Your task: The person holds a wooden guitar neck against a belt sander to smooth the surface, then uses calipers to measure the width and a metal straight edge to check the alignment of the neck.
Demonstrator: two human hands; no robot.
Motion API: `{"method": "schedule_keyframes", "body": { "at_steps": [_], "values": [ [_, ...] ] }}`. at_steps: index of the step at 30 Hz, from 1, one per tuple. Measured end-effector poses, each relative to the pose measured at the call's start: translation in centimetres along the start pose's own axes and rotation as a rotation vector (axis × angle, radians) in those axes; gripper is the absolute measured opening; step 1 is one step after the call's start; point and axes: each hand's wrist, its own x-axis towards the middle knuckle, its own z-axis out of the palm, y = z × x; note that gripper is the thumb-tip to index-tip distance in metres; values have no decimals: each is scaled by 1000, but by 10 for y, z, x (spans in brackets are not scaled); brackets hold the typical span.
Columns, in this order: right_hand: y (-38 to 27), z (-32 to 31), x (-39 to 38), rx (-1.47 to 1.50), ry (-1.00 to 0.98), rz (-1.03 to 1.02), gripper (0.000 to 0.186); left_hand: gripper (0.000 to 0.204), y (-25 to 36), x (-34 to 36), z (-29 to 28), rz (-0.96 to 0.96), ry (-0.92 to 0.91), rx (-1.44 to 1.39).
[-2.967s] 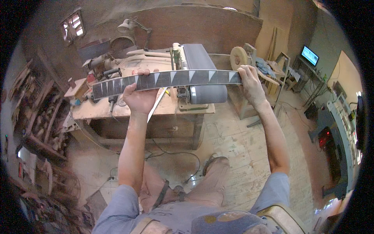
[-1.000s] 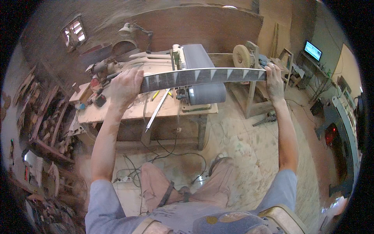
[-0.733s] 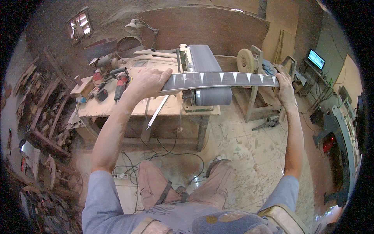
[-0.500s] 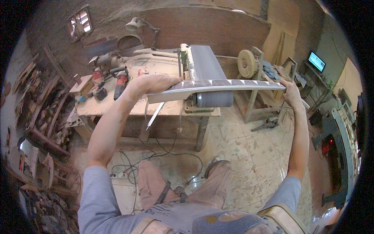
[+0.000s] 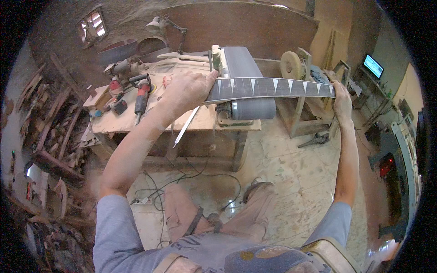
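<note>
I hold a long guitar neck (image 5: pixel 268 87) crosswise, its dark fretboard with white triangular inlays facing me. My left hand (image 5: pixel 191 91) is closed on its left end, thumb along the top edge. My right hand (image 5: pixel 341 102) grips the right end with fingers curled round it. The neck lies across the front part of a belt sander (image 5: pixel 241 61), whose wide grey belt and front roller show behind and below it; whether they touch I cannot tell. The sander sits at the right side of a dusty plywood workbench (image 5: pixel 111 125).
An angle grinder (image 5: pixel 143 95), a cordless drill (image 5: pixel 118 105) and a white strip (image 5: pixel 184 127) lie on the bench. A wheel on a wooden stand (image 5: pixel 290 65) is at right, a screen (image 5: pixel 373 65) beyond. Scrap-filled shelves (image 5: pixel 59 127) line the left; cables (image 5: pixel 218 177) cross the floor.
My left hand moved from beneath the neck to over its end. The neck shifted right, tipped to show its pale side half a second ago, and now is raised slightly with the fretboard face showing.
</note>
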Motion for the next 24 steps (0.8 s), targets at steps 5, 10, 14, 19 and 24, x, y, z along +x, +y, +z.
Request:
{"method": "schedule_keyframes", "body": {
  "at_steps": [5,10,14,19,24],
  "values": [
    [5,0,4,-29,-42,-45,49,40,-18,14,1,-82,-366,-152],
    [6,-21,10,-99,-337,92,51,39,-14,20,-14,-20,-612,-391],
    [-12,-20,6,-23,-225,100,44,35,-23,11,3,-2,-379,-203],
    [3,2,-5,-122,51,-61,34,30,-15,3,13,14,-16,-58],
    [0,2,-4,-240,173,-83,30,32,5,3,-4,-89,28,93]
  ]
}}
